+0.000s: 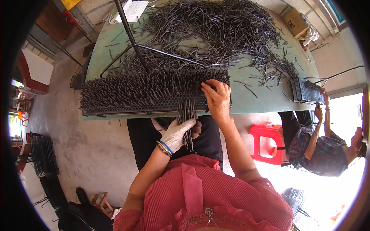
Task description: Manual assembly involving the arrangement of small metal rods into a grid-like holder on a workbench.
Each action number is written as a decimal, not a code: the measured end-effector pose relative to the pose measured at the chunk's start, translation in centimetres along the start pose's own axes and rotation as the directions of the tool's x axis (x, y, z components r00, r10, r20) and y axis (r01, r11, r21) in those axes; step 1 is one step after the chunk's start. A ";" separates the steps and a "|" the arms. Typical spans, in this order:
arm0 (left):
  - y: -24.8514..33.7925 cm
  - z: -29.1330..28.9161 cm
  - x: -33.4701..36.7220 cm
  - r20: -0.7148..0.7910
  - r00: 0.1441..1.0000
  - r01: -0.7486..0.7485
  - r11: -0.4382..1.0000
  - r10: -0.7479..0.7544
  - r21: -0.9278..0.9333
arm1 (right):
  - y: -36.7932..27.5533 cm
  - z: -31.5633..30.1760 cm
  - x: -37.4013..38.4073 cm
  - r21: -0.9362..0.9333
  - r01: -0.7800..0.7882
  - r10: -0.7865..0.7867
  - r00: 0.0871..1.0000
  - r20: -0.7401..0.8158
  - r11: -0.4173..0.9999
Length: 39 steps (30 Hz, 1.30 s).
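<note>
A long black perforated rack (195,101) lies along the near edge of the green table, with a black metal frame (133,44) rising from it. Thin dark sticks (129,89) stand upright in its holes, packed densely over the left and middle. Some holes along the front right show bare. My left hand (178,134), in a whitish glove, is closed round a bundle of similar sticks (187,109) just below the rack's front edge. Bare, my right hand (218,100) reaches over the rack's right end, thumb and fingertips pinched together at the holes; whatever they pinch is too small to make out.
Loose sticks (216,27) form a big heap across the green table (266,100). At the right a co-worker (320,150) handles a smaller perforated rack (308,92). A red stool (266,140) stands between us. A cardboard box (296,22) sits at the far right.
</note>
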<state>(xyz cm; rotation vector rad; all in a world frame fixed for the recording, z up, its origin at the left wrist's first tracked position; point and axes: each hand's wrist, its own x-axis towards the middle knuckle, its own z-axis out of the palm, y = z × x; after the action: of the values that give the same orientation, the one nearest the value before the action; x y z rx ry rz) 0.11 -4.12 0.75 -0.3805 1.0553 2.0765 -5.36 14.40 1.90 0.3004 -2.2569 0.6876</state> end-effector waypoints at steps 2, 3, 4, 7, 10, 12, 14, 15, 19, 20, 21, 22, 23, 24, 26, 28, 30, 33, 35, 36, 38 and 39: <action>0.1 0.0 -0.1 0.016 1.000 0.007 0.999 -0.007 0.037 | 0.0 -0.1 -0.1 -0.019 -0.007 0.007 1.000 -0.008 1.000; 0.0 0.0 -0.1 0.029 1.000 0.000 1.000 -0.001 0.028 | -0.4 -0.4 -0.1 -0.004 -0.020 0.020 0.999 -0.029 1.000; 0.1 0.0 -0.2 0.042 0.999 -0.007 1.000 0.006 0.020 | -0.9 -1.0 0.0 0.012 -0.033 0.034 0.998 -0.049 0.999; 0.3 0.1 -0.6 0.097 0.995 -0.034 0.999 0.032 0.022 | -2.7 -2.9 -0.2 0.182 -0.253 0.235 0.965 0.114 0.950; 0.8 0.9 -1.1 0.128 0.990 -0.057 0.998 0.052 0.037 | -3.7 -3.3 -1.3 0.299 -0.658 0.495 0.733 0.467 0.692; 0.8 0.9 -1.3 0.142 0.989 -0.060 0.996 0.050 0.068 | -3.4 -3.3 -1.6 0.299 -0.698 0.469 0.679 0.565 0.651; 0.8 1.0 -1.4 0.151 0.987 -0.064 0.993 0.049 0.098 | -2.8 -3.0 -2.2 0.377 -0.786 0.520 0.610 0.598 0.489; 0.8 1.2 -1.3 0.158 0.987 -0.057 0.989 0.035 0.135 | -2.6 -3.0 -2.3 0.440 -0.843 0.553 0.535 0.638 0.308; 0.4 0.9 -1.0 0.135 0.991 -0.040 0.982 0.014 0.186 | -2.4 -3.7 -1.7 0.489 -0.815 0.567 0.573 0.593 0.312; 0.2 0.7 -0.9 0.123 0.992 -0.035 0.982 0.012 0.188 | -2.2 -4.0 -1.4 0.443 -0.828 0.569 0.559 0.603 0.345; 0.2 0.8 -0.9 0.121 0.993 -0.033 0.981 0.010 0.189 | -1.9 -4.1 -1.3 0.443 -0.828 0.569 0.558 0.604 0.342; 0.3 1.1 -0.8 0.127 0.992 -0.047 0.981 0.023 0.187 | -1.7 -4.2 -1.3 0.386 -0.830 0.558 0.557 0.615 0.403; 0.3 1.2 -0.8 0.132 0.991 -0.061 0.981 0.036 0.185 | -1.6 -4.3 -1.2 0.327 -0.824 0.548 0.555 0.626 0.462; 0.2 1.2 -0.7 0.131 0.991 -0.059 0.981 0.035 0.186 | -1.7 -4.4 -1.2 0.327 -0.825 0.548 0.554 0.626 0.461; 0.1 1.1 -0.6 0.148 0.988 -0.080 0.979 0.052 0.189 | -2.1 -4.7 -0.9 0.316 -0.812 0.473 0.553 0.686 0.491; 0.1 1.5 -0.7 0.145 0.987 -0.091 0.978 0.064 0.187 | -2.0 -4.7 -1.0 0.304 -0.817 0.490 0.546 0.679 0.490; 0.1 1.5 -0.6 0.141 0.987 -0.103 0.977 0.078 0.185 | -1.7 -4.6 -1.2 0.293 -0.821 0.505 0.541 0.672 0.490; -0.4 0.9 -0.2 0.103 0.994 -0.060 0.981 0.041 0.185 | -1.0 -4.4 -1.1 0.576 -0.704 0.558 0.697 0.450 0.415; -0.5 0.7 0.1 0.054 0.998 -0.037 0.981 0.027 0.190 | -0.9 -4.7 0.0 0.627 -0.661 0.618 0.708 0.341 0.411; -0.3 0.9 0.0 0.047 0.999 -0.023 0.988 0.016 0.153 | -0.5 -4.5 0.1 0.566 -0.633 0.611 0.746 0.264 0.529; -0.6 1.3 0.2 0.030 0.999 -0.040 0.994 0.037 0.106 | 0.0 -4.4 0.6 0.474 -0.587 0.570 0.797 0.198 0.656; -0.7 1.4 0.3 0.012 0.998 -0.059 0.997 0.058 0.058 | 0.2 -4.3 0.9 0.368 -0.529 0.517 0.845 0.139 0.765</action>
<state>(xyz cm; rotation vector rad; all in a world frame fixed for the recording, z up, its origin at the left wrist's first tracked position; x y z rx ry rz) 0.48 -2.64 1.02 -0.3125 1.1307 2.0917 -3.54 16.98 4.95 -0.1546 -2.2226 1.4528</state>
